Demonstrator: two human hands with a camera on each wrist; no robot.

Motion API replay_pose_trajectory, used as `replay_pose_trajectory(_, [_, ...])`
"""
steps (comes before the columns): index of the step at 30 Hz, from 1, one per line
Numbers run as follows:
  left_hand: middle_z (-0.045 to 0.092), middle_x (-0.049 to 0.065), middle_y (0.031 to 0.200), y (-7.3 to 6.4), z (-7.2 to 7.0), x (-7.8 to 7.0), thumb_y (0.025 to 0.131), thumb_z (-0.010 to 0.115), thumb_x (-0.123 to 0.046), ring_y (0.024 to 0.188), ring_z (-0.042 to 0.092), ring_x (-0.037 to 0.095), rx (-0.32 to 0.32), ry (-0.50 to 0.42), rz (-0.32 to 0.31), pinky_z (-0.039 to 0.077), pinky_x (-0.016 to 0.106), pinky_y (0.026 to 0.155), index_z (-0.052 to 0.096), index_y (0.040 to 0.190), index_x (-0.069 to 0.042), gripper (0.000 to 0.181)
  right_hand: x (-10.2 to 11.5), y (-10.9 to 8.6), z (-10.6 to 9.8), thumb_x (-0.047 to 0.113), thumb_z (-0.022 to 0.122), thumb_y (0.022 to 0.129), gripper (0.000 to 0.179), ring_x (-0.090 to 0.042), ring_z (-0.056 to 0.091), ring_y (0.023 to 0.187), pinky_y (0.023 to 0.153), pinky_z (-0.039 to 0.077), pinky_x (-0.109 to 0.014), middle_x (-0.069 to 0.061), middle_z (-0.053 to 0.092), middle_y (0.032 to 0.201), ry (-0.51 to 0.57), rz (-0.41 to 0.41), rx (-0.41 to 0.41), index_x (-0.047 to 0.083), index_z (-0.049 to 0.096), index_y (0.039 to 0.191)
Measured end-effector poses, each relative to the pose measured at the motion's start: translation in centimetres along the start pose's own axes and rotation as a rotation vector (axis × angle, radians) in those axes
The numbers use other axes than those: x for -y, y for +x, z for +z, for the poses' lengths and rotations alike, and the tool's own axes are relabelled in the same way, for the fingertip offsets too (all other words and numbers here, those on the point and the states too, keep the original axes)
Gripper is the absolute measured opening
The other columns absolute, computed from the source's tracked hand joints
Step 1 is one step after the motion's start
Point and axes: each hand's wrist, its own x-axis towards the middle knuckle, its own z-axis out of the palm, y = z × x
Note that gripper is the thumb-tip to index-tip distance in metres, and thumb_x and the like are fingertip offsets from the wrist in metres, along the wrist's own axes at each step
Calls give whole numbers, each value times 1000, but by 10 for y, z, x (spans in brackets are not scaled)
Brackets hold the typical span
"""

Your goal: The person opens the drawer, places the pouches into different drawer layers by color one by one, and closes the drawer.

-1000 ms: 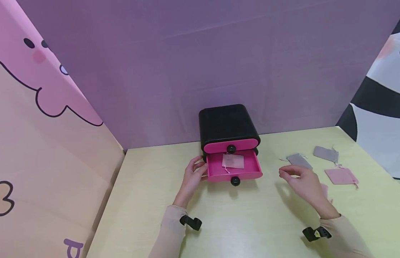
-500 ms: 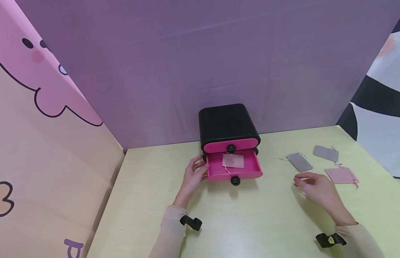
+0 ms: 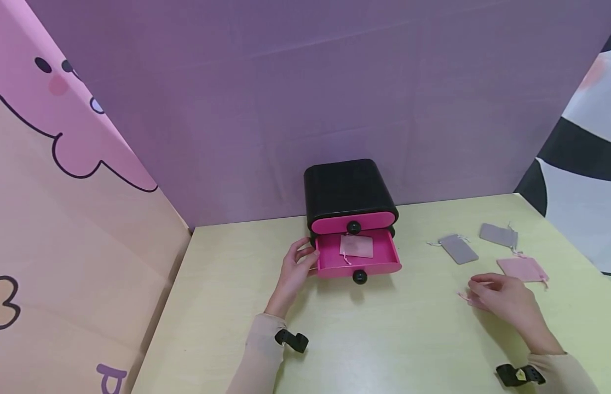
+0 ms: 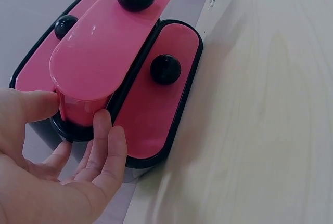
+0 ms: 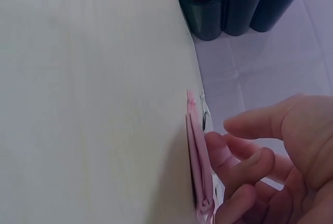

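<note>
My left hand [image 3: 292,276] grips the left side of a pulled-out pink drawer [image 3: 330,270]. In the left wrist view the thumb lies on the upper edge of that drawer [image 4: 93,63], and fingertips [image 4: 102,117] reach its underside. A pale pink drawstring pouch [image 3: 363,247] lies inside it. At the right, my right hand [image 3: 509,301] hovers over another pink drawstring pouch [image 3: 477,302], partly hidden beneath it. The right wrist view has this pouch [image 5: 200,161] flat on the table, the loosely bent fingers close above it and thumb and forefinger apart.
The drawer belongs to a black cabinet [image 3: 345,186] with pink fronts and black knobs, standing against the purple backdrop [image 3: 286,98]. Two grey pouches [image 3: 458,249] [image 3: 499,235] and a pink pouch [image 3: 522,268] lie on the light wooden table [image 3: 374,339], toward its right side.
My right hand has moved right and toward me, from beside the nearer grey pouch to over the pink pouch. The left hand and drawer have stayed put.
</note>
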Motion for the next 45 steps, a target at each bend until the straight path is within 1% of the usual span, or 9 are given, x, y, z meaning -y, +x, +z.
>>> replay_pose_trajectory(4, [60,24,145,-1,1,1,106,65,-19,104,71,19,7,0,-2,63,45,99,45,157,-9,56,-8,-2,0,40,62,104,48,-23,72,91,72,46,-31,-21,80,106,-21,1,-11,-2,74,125])
replay_pose_trajectory(10, [60,23,145,-1,0,1,106,64,-20,104,71,19,2,5,-2,63,45,100,45,158,-10,56,-14,-1,-3,42,61,105,53,-49,71,103,72,47,-33,-28,78,111,-36,0,-9,-5,72,127])
replay_pose_trajectory(17, [60,23,145,0,-1,0,106,64,-21,104,72,20,-2,7,7,64,44,99,45,158,-9,56,-23,5,-4,46,58,106,65,-59,66,109,70,48,-35,-39,69,121,-48,27,28,-12,61,134])
replay_pose_trajectory(19, [60,24,145,0,-1,1,106,64,-21,104,72,20,-3,7,6,64,44,99,45,158,-9,56,-25,6,-4,45,58,105,64,-58,67,106,69,47,-34,-41,68,121,-55,35,29,-13,60,134])
replay_pose_trajectory(25, [60,23,146,1,-2,2,106,65,-21,105,71,20,-6,3,-1,64,44,99,46,157,-11,55,-26,7,-5,39,59,103,58,-46,71,94,66,46,-30,-38,71,115,-69,46,23,-12,60,130])
replay_pose_trajectory(35, [60,23,146,0,0,2,106,65,-22,104,71,19,0,-8,5,63,44,99,45,158,-10,57,-18,7,-10,47,52,105,61,-46,67,97,64,49,-45,-36,66,124,-136,104,136,-9,57,131])
replay_pose_trajectory(38, [60,22,146,0,0,3,106,65,-22,105,71,20,5,-5,-4,63,44,100,45,158,-11,57,-18,6,-10,47,52,106,61,-45,67,96,65,48,-43,-37,67,123,-130,97,133,-9,59,129])
replay_pose_trajectory(43, [60,22,145,0,0,2,106,65,-22,106,72,22,-3,-7,-5,63,45,100,45,158,-11,57,-19,6,-10,46,53,107,59,-38,68,90,65,44,-34,-32,71,109,-107,69,110,-10,61,126])
replay_pose_trajectory(45, [60,22,145,0,0,1,106,65,-22,107,72,22,-5,-5,-1,63,45,100,45,158,-10,57,-20,6,-9,45,53,107,59,-40,69,91,66,43,-33,-32,71,109,-101,60,103,-10,61,125])
